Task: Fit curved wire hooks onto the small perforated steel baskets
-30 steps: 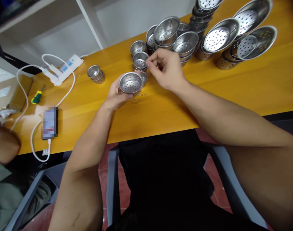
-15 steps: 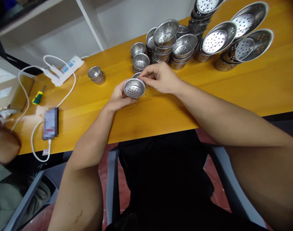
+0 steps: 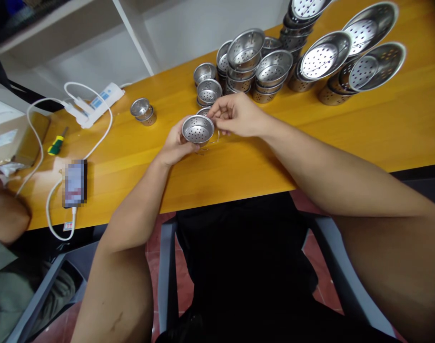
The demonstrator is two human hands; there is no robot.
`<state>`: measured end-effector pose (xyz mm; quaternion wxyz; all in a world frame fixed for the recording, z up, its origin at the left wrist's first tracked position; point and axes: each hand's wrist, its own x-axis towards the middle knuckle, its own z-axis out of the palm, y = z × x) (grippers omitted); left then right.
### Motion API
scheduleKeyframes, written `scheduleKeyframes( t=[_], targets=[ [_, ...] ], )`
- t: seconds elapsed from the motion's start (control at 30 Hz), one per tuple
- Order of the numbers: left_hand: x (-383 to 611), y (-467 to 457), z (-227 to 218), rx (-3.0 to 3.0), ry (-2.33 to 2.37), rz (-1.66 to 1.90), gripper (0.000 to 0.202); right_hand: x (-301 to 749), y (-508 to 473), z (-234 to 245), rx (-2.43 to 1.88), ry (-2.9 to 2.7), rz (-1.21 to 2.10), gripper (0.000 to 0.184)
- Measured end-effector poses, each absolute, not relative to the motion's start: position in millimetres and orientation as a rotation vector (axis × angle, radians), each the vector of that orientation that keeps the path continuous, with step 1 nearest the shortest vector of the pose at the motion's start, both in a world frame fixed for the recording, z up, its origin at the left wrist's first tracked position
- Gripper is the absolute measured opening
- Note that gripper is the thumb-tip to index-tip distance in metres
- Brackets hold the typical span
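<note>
My left hand (image 3: 176, 143) is closed around a small perforated metal cup (image 3: 198, 129), its open mouth tilted up toward me. At the cup's right rim, the thumb and fingers of my right hand (image 3: 237, 116) are pinched together. What they grip is too small to make out. A thin curved wire (image 3: 216, 137) shows just below those fingertips, and more thin wire (image 3: 203, 152) lies under the cup near my left thumb. Right behind the held cup, another perforated cup (image 3: 204, 111) is partly hidden.
Stacks of perforated cups (image 3: 239, 74) stand behind my hands, with wider perforated bowls (image 3: 376, 66) to the right. Leftward are a small cup pair (image 3: 143, 112), power strip (image 3: 102, 104), screwdriver (image 3: 56, 144), phone (image 3: 74, 183) on a white cable, cardboard box (image 3: 19, 138) and another person's arm (image 3: 6, 209).
The held cup has shifted slightly to the left and up. My right fingers stay pinched by its rim, and the wire below them shows more clearly.
</note>
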<state>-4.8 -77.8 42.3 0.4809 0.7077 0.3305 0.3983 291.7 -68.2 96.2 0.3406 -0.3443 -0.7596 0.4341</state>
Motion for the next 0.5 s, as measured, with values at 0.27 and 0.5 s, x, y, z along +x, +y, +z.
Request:
scheduleKeyframes(
  t=[0.27,0.5],
  targets=[
    [-9,-53,20,1.521,0.607,1.105,0.106,294,-45,76,-0.789,-1.810,0.938,0.046],
    [-3,-57,20,1.515,0.675,1.140,0.110,284,-66,86,-0.661,-1.948,0.804,0.042]
  ],
)
